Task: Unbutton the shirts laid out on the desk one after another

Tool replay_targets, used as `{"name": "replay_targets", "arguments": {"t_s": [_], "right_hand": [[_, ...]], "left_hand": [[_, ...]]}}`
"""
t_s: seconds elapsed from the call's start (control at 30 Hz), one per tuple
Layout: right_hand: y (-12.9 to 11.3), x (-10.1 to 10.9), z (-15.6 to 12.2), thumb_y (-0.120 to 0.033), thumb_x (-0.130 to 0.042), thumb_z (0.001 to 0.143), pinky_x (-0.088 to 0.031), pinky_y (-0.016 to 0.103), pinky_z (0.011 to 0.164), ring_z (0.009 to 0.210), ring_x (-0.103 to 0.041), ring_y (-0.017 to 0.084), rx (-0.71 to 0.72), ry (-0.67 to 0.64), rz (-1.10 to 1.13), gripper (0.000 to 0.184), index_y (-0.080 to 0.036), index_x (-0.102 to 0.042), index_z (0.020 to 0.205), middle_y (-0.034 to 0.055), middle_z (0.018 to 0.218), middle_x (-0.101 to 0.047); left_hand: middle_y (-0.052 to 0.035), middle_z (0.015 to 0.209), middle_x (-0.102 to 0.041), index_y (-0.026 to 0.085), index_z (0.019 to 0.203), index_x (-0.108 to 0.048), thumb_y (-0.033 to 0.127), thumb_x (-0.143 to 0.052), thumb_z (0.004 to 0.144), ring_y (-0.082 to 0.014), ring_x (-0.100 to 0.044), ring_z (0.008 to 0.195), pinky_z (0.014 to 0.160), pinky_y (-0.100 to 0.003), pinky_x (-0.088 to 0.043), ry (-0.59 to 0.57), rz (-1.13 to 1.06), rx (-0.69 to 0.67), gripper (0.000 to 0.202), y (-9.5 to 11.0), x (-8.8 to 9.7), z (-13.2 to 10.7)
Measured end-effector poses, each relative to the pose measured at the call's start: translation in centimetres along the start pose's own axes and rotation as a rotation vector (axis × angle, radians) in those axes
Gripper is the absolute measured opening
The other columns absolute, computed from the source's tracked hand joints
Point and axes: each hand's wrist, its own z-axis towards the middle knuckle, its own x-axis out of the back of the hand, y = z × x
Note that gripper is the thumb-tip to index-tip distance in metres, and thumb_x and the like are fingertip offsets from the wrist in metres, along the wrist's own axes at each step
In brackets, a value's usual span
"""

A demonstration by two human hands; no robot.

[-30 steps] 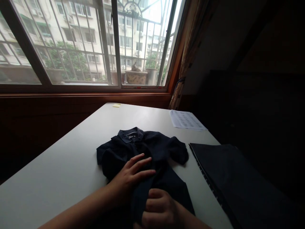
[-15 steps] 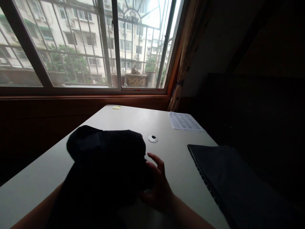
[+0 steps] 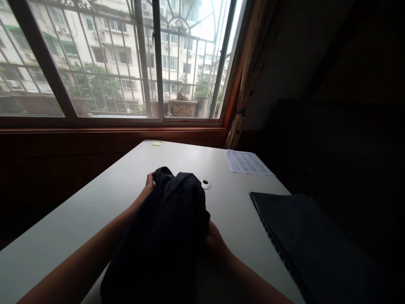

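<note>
Dark navy cloth, bunched and raised, hangs over the near middle of the white table. I cannot make out what kind of garment or piece it is. At its far left edge, my left hand is closed on the fabric, the fingers partly hidden by it. My right hand grips the right side of the same cloth, its fingers tucked behind the folds and out of sight. The lower part of the cloth falls toward me in deep shadow.
On the white table, a second dark cloth lies flat at the right. Printed papers rest at the back right, a yellow sticky note at the far edge. A round cable hole sits just beyond the cloth. Behind is a barred window.
The raised cloth has shifted right and become narrower and more gathered. My left hand has come into sight at its far left edge. My right hand's fingers, formerly visible, are now behind the fabric.
</note>
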Motion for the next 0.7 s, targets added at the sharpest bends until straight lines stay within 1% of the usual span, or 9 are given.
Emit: {"name": "replay_targets", "arguments": {"t_s": [0.1, 0.2, 0.27, 0.33, 0.4, 0.47, 0.57, 0.63, 0.7], "right_hand": [[-0.6, 0.8, 0.7, -0.045, -0.063, 0.088, -0.054, 0.042, 0.088, 0.102, -0.066, 0.029, -0.106, 0.169, 0.037, 0.043, -0.02, -0.057, 0.122, 0.0104, 0.116, -0.069], [-0.6, 0.8, 1.1, -0.042, -0.062, 0.088, -0.05, 0.045, 0.096, 0.108, -0.063, 0.03, -0.125, 0.21, -0.003, 0.043, -0.02, -0.056, 0.125, 0.0111, 0.12, -0.067], [-0.4, 0.5, 1.1, -0.036, -0.062, 0.086, -0.047, 0.047, 0.099, 0.114, -0.06, 0.031, -0.062, 0.143, -0.022, 0.044, -0.02, -0.055, 0.127, 0.0121, 0.125, -0.065], [-0.3, 0.2, 1.0, -0.029, -0.065, 0.081, -0.044, 0.047, 0.103, 0.121, -0.056, 0.033, 0.022, 0.014, 0.014, 0.054, -0.021, -0.053, 0.133, 0.0121, 0.132, -0.06], [-0.2, 0.1, 0.9, -0.025, -0.067, 0.077, -0.044, 0.047, 0.104, 0.124, -0.055, 0.034, 0.055, -0.121, 0.078, 0.058, -0.022, -0.054, 0.133, 0.0104, 0.135, -0.06], [-0.2, 0.3, 0.7, -0.025, -0.066, 0.076, -0.049, 0.047, 0.097, 0.114, -0.062, 0.035, 0.028, -0.216, 0.12, 0.047, -0.021, -0.063, 0.123, 0.0087, 0.124, -0.067], [-0.4, 0.7, 0.6, -0.025, -0.062, 0.078, -0.057, 0.043, 0.08, 0.09, -0.07, 0.031, -0.037, -0.289, 0.149, 0.032, -0.017, -0.071, 0.107, 0.0069, 0.099, -0.075], [-0.7, 0.7, 0.7, -0.022, -0.059, 0.078, -0.057, 0.042, 0.081, 0.09, -0.071, 0.029, -0.07, -0.296, 0.158, 0.033, -0.017, -0.072, 0.108, 0.0068, 0.1, -0.075], [-1.1, 0.6, 0.8, -0.017, -0.055, 0.078, -0.055, 0.041, 0.089, 0.104, -0.067, 0.028, -0.055, -0.255, 0.128, 0.035, -0.02, -0.073, 0.108, 0.0074, 0.112, -0.072]], "left_hand": [[-0.0178, 0.15, -0.038, 0.021, 0.144, -0.034, 0.032, -0.067, 0.081, -0.0313, -0.055, 0.122, 0.098, -0.045, -0.05, 0.039, -0.064, 0.075, 0.072, -0.8, 1.2, 0.3], [-0.0142, 0.156, -0.033, 0.027, 0.151, -0.028, 0.046, -0.046, 0.095, -0.0333, -0.044, 0.136, 0.103, -0.049, -0.047, -0.097, -0.154, 0.11, 0.062, -0.5, 2.0, -1.3], [-0.0112, 0.158, -0.031, 0.03, 0.154, -0.023, 0.054, -0.046, 0.095, -0.0337, -0.037, 0.141, 0.112, -0.051, -0.038, -0.286, -0.043, -0.007, 0.068, 0.1, 1.7, -3.2], [-0.0099, 0.162, -0.023, 0.031, 0.156, -0.02, 0.053, -0.066, 0.085, -0.0373, -0.025, 0.146, 0.118, -0.055, -0.029, -0.478, 0.204, -0.214, 0.088, 0.7, 0.7, -5.3], [-0.0117, 0.163, -0.014, 0.033, 0.156, -0.018, 0.046, -0.082, 0.071, -0.0444, -0.02, 0.146, 0.114, -0.063, -0.029, -0.558, 0.441, -0.384, 0.107, 0.9, -0.7, -7.1], [-0.0121, 0.162, -0.017, 0.035, 0.154, -0.024, 0.034, -0.083, 0.067, -0.0456, -0.03, 0.141, 0.108, -0.065, -0.037, -0.523, 0.589, -0.461, 0.105, 0.7, -1.8, -8.2], [-0.0107, 0.152, -0.035, 0.035, 0.146, -0.038, 0.022, -0.074, 0.073, -0.0377, -0.051, 0.125, 0.099, -0.055, -0.049, -0.431, 0.677, -0.49, 0.082, -0.1, -2.4, -8.8], [-0.0093, 0.145, -0.043, 0.035, 0.141, -0.044, 0.018, -0.067, 0.076, -0.034, -0.058, 0.116, 0.095, -0.05, -0.052, -0.397, 0.742, -0.498, 0.071, -0.6, -1.6, -8.6], [-0.0074, 0.143, -0.047, 0.036, 0.139, -0.048, 0.015, -0.061, 0.078, -0.033, -0.06, 0.113, 0.093, -0.047, -0.053, -0.357, 0.831, -0.479, 0.066, -1.1, 0.3, -7.9]]}}
